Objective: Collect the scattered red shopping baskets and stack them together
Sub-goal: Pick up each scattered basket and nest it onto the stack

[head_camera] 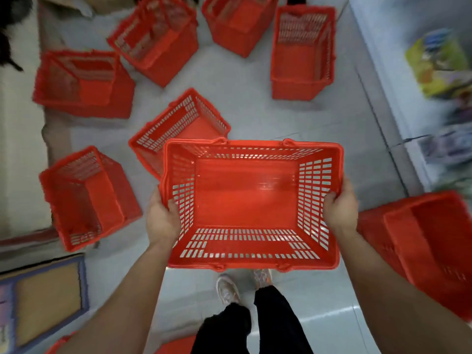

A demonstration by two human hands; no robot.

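Above floor, left hand (163,218) and right hand (341,209) grip basket (245,198) ends, seemingly level.

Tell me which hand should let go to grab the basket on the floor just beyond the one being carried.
Left. The left hand and right hand both grip the held basket, but the floor basket pokes out past its far-left corner, on the left hand's side and probably nearer to it.

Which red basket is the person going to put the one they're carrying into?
Probably this one: start from the held basket, gripped by the left hand and right hand. Just beyond its far left corner sits a tilted floor basket, the only one it partly covers.
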